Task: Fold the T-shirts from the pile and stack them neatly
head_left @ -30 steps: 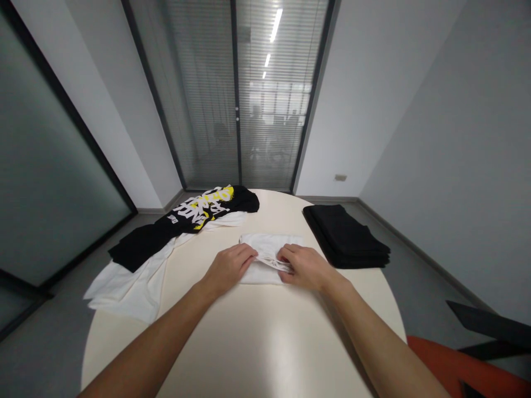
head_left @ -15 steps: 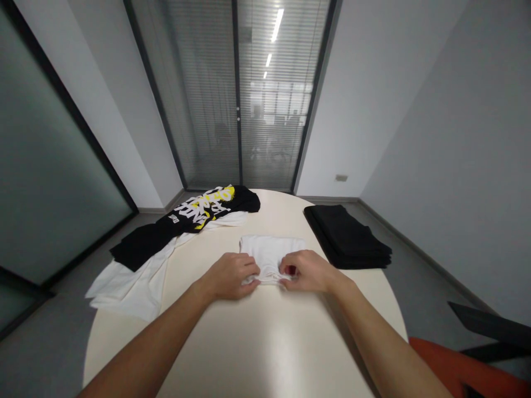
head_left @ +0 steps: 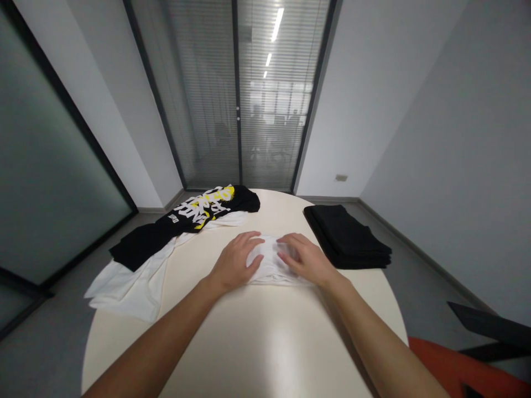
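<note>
A folded white garment, its exact kind unclear, forms a small flat bundle [head_left: 271,271] in the middle of the table. My left hand [head_left: 237,262] is over its left side, fingers and thumb apart. Over the right side is my right hand [head_left: 309,258], its fingers likewise spread with nothing gripped. Whether the fingertips touch the cloth or hover just above it I cannot tell. Both hands cover the bundle's side edges; its creased near edge shows between and below them.
A black T-shirt [head_left: 149,243] with white and yellow lettering lies over white cloth [head_left: 128,293] at the left of the round table [head_left: 249,342]. A stack of folded black garments [head_left: 348,237] sits at the right. An orange chair [head_left: 452,367] stands at the lower right.
Both hands have let go of the white garment's near edge and moved forward over it, fingers opening. Elsewhere on the table the clothes have stayed put.
</note>
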Demonstrator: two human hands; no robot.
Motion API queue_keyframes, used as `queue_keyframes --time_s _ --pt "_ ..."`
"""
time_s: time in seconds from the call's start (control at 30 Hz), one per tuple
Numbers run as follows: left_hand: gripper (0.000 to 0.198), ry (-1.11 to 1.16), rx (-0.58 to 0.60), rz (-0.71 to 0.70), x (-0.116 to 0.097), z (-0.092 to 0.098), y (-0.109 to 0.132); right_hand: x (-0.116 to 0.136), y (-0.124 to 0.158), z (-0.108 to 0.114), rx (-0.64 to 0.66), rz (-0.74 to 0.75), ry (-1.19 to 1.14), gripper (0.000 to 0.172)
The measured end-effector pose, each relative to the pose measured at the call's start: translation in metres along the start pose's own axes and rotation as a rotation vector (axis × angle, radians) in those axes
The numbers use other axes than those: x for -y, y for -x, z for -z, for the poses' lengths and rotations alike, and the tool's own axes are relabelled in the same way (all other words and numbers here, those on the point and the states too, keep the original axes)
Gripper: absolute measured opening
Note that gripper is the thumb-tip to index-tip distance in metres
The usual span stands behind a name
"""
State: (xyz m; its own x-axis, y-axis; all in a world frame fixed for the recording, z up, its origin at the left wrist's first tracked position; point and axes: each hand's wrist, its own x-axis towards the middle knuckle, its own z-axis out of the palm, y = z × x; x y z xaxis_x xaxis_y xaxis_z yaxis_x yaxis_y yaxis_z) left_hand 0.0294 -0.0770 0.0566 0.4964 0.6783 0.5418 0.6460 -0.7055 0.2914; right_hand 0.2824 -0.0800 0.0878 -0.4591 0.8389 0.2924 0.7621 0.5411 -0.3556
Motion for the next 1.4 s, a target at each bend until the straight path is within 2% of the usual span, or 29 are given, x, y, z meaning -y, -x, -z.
queue_keyframes --time_s 0.07,0.17,0.23,0.3,0.43,0.57,0.67,0.87,1.03,1.17,1.23,1.3,1.4 --pt "0.050 -0.012 0.070 0.023 0.005 -0.009 0.001 -0.001 -0.001 -0.014 -0.005 0.008 0.053 0.054" --pt "0.060 -0.034 0.280 0.093 0.016 -0.020 0.008 -0.007 0.002 -0.031 0.178 -0.086 0.119 0.074" --pt "0.066 -0.038 0.367 0.146 0.022 -0.023 0.012 -0.011 0.005 -0.035 0.300 -0.145 0.130 0.084" --pt "0.072 -0.044 0.417 0.182 0.025 -0.023 0.015 -0.012 0.008 -0.033 0.355 -0.165 0.133 0.087" --pt "0.080 -0.046 0.488 0.250 0.024 -0.019 0.014 -0.013 0.009 -0.023 0.365 -0.133 0.112 0.086" --pt "0.082 -0.036 0.477 0.269 0.022 -0.017 0.013 -0.020 0.007 -0.019 0.314 -0.183 0.012 0.076" --pt "0.081 -0.019 0.429 0.261 0.027 -0.017 0.013 -0.028 0.007 -0.013 0.257 -0.230 -0.008 0.079" --pt "0.058 0.100 0.345 0.221 0.049 -0.020 0.014 -0.022 0.008 -0.002 0.401 -0.051 -0.045 0.087" --pt "0.046 0.136 0.230 0.200 0.053 -0.021 0.015 -0.011 0.008 -0.002 0.384 0.006 -0.020 0.060" --pt "0.037 0.103 0.178 0.169 0.047 -0.012 0.010 -0.027 0.010 -0.001 0.278 0.012 0.096 0.049" --pt "0.033 0.080 0.177 0.149 0.040 -0.005 0.007 -0.039 0.010 0.001 0.164 -0.029 0.168 0.049" --pt "0.034 0.067 0.192 0.125 0.031 0.000 0.006 -0.045 0.009 0.002 0.035 -0.140 0.202 0.048" --pt "0.037 0.116 0.236 0.107 0.016 0.003 0.007 -0.041 0.006 0.003 -0.033 -0.500 0.221 0.038"
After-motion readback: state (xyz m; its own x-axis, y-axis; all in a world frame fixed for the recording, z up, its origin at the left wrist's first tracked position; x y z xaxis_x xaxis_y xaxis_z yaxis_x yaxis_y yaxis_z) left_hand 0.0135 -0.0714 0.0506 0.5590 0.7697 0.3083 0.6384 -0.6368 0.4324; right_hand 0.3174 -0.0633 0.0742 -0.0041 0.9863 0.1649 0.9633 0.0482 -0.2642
